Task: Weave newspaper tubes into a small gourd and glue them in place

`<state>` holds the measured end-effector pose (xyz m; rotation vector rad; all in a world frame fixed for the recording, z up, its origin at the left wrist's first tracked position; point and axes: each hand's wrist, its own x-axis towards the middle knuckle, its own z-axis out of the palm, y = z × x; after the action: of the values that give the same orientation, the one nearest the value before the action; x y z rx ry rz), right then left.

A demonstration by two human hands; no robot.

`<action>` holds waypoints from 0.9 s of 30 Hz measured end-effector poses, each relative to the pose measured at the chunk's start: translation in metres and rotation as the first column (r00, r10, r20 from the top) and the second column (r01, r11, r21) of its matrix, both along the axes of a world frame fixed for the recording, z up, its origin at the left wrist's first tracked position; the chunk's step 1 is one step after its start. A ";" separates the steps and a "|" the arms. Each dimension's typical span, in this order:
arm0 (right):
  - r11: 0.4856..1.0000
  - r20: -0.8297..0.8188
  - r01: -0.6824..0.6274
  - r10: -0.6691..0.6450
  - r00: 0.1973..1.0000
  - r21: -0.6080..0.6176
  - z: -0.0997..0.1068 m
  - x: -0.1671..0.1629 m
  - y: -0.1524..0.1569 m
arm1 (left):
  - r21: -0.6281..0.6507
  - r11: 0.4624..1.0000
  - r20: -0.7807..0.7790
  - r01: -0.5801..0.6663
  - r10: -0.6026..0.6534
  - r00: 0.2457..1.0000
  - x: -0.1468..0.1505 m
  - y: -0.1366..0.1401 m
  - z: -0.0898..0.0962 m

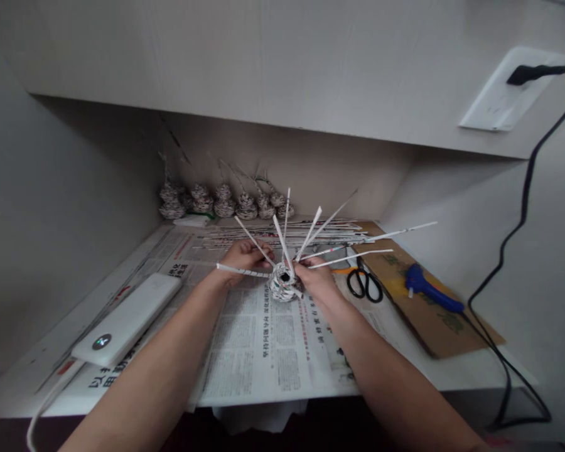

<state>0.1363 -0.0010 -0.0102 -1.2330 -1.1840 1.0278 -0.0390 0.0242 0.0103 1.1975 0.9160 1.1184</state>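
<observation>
A small woven paper gourd (284, 285) stands between my two hands above the newspaper, with several rolled paper strips (282, 237) fanning out from its dark top opening. At its left side, my left hand (249, 256) has its fingers curled near the strips; what lies between the fingertips is hidden. On the other side, my right hand (314, 276) pinches the woven gourd at its rim, by the base of the strips. The gourd's lower part faces me.
Finished woven gourds (223, 201) line the back wall, behind a pile of loose paper rolls (292, 233). Black-handled scissors (365, 284) lie at right, near a blue glue gun (430, 289) on cardboard (435, 336). A white power bank (129, 317) is at left. A black cord (522, 213) hangs right.
</observation>
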 end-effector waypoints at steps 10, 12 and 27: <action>1.000 -0.008 0.005 -0.006 1.000 -0.010 -0.002 0.001 0.001 | -0.011 1.000 0.025 -0.021 0.021 0.999 0.000 0.002 -0.003; 1.000 -0.002 0.015 -0.015 1.000 -0.022 -0.002 0.001 0.001 | 0.009 0.998 0.017 -0.070 0.070 0.997 -0.001 0.005 -0.005; 0.997 -0.090 0.001 -0.008 0.996 -0.079 0.004 0.008 0.004 | 0.212 0.977 -0.195 -0.019 0.061 0.979 -0.002 0.013 -0.018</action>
<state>0.1440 0.0031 -0.0067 -1.2365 -1.0794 1.1249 -0.0411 0.0374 -0.0079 1.4917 0.9969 1.1630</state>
